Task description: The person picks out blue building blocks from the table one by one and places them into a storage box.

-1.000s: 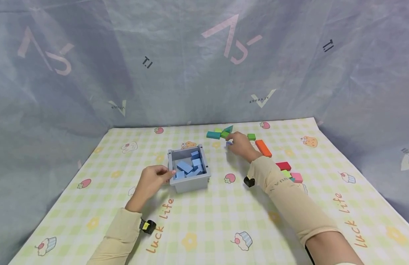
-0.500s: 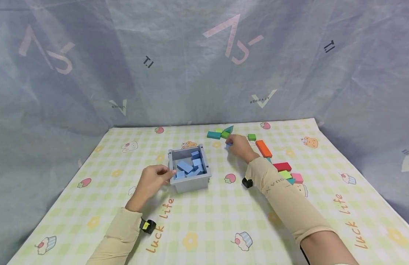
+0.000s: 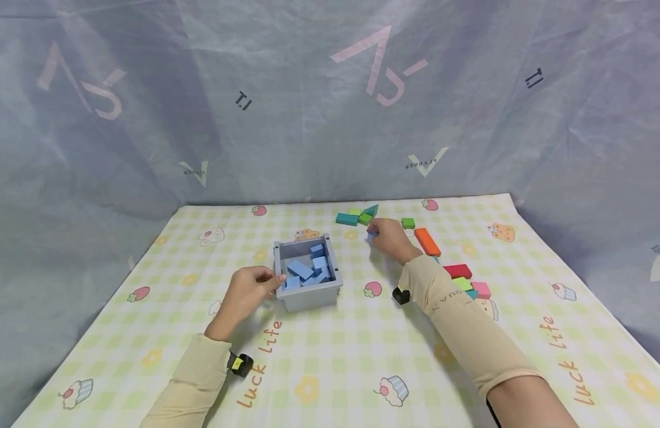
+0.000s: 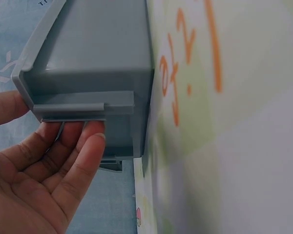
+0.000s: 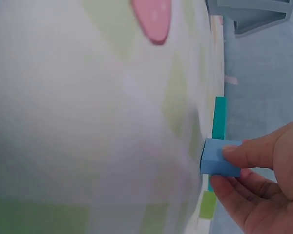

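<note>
A grey plastic bin (image 3: 311, 295) with several blue blocks (image 3: 300, 270) in it stands on the table left of centre. My left hand (image 3: 250, 292) grips its left rim, thumb over the top edge and fingers under the lip, as the left wrist view shows. Toward the back of the table my right hand (image 3: 392, 239) pinches a light blue block (image 5: 217, 157) between thumb and fingers. That block is at the tablecloth or just above it; I cannot tell which. Beyond it lie a teal block (image 3: 346, 219) and a green block (image 3: 365, 219).
Right of the right hand are a green block (image 3: 408, 223) and an orange block (image 3: 427, 242). Near the right forearm lie a red block (image 3: 458, 271), a lime block (image 3: 462, 283) and a pink block (image 3: 481, 290). A grey-blue curtain (image 3: 287, 119) hangs behind the table.
The right hand has drawn slightly toward me from the green blocks, with the light blue block in its fingers. The left hand and bin have stayed in place.
</note>
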A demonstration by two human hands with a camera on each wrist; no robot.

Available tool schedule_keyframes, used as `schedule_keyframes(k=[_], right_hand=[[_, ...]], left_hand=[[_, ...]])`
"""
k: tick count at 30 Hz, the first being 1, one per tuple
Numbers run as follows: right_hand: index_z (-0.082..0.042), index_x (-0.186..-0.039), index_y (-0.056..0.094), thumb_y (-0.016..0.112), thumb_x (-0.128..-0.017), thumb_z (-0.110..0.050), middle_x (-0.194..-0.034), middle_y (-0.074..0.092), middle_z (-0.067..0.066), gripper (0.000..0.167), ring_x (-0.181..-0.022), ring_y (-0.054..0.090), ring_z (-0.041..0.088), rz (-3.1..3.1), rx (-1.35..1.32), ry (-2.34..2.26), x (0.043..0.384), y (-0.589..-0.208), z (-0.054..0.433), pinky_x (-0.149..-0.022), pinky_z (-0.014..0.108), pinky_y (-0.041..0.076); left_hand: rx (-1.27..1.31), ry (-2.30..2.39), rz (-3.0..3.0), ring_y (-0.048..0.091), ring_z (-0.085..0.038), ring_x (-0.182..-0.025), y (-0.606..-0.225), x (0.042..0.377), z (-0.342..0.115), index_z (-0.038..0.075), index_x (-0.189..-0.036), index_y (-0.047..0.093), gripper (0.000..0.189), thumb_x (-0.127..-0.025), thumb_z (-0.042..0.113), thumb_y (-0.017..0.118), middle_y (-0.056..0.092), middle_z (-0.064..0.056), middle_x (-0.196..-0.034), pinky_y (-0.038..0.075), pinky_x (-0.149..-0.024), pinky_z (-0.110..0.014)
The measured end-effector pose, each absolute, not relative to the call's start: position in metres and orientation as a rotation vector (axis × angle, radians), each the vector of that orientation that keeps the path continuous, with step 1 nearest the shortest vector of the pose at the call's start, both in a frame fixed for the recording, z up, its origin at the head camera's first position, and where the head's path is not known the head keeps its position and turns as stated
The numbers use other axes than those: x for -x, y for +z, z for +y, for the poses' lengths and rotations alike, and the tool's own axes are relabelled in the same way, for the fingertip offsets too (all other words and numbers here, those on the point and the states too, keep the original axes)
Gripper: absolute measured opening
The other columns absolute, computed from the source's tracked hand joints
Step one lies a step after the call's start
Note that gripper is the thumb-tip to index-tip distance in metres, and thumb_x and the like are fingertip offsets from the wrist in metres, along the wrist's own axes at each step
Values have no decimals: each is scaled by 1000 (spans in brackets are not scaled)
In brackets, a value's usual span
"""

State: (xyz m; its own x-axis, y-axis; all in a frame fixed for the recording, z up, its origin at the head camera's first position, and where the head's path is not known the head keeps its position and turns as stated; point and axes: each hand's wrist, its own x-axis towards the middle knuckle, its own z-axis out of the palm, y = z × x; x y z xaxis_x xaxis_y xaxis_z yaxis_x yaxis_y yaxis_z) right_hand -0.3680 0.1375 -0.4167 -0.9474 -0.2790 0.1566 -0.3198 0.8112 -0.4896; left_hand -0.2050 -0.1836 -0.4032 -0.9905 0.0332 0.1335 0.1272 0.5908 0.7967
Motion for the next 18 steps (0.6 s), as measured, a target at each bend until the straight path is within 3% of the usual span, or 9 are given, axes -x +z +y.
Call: schedule_keyframes(k=[7,18], right_hand=[[1,-113,70,59,-89,2,-110,70,16,26,-100,64,30,-2793,-525,899,361,-387,133,-90,46,51],[-6,-115,69,66,-95,-8,-111,69,10,21,-102,65,25,-2657,-624,1171,313,-336,100,-86,42,54]], left_hand=[[150,-1361,-2707,69,-26,-72,-404,207,-184,4,-87,73,29,-93,33,71,68,-2,-75,52,-66,-34],[160,-1337,-2701,68,-27,-71,-405,206,-186,7,-83,73,28,-94,33,71,68,-1,-73,51,-67,-34]])
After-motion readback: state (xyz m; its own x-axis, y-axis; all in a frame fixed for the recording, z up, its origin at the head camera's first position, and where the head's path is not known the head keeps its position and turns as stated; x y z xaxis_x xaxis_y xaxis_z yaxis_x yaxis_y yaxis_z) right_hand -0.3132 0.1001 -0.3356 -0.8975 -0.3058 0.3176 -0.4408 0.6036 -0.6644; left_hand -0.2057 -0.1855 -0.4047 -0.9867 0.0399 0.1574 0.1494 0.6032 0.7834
